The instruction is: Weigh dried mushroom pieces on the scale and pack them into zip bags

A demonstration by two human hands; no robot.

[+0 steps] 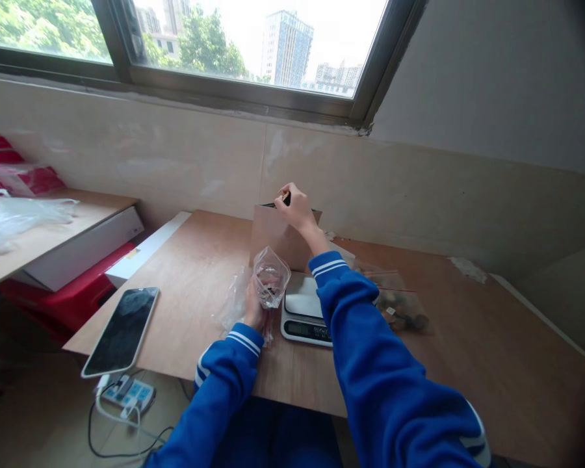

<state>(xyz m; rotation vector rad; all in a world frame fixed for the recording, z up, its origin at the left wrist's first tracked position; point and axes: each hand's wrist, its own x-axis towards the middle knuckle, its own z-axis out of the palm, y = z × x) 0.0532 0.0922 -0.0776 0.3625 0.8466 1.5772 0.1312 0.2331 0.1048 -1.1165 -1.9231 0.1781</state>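
Observation:
My left hand [254,307] is closed around a clear plastic bag [272,273], whose mouth gapes upward. Something small and dark lies in the bag, too unclear to name. At the top edge of an upright brown cardboard box [277,235], my right hand [298,209] pinches a small brown and dark piece [285,197]; its kind is hard to make out. A white digital scale [292,305] stands in front of the box, partly hidden under my right forearm. More crumpled clear plastic [234,300] lies just left of my left hand.
A zip bag of small brown and dark pieces [402,309] lies right of the scale. A phone [121,331] rests over the table's left edge, above a power strip [129,392] with cables. Plastic bags [22,218] lie on another table at left. Behind is a wall with a window.

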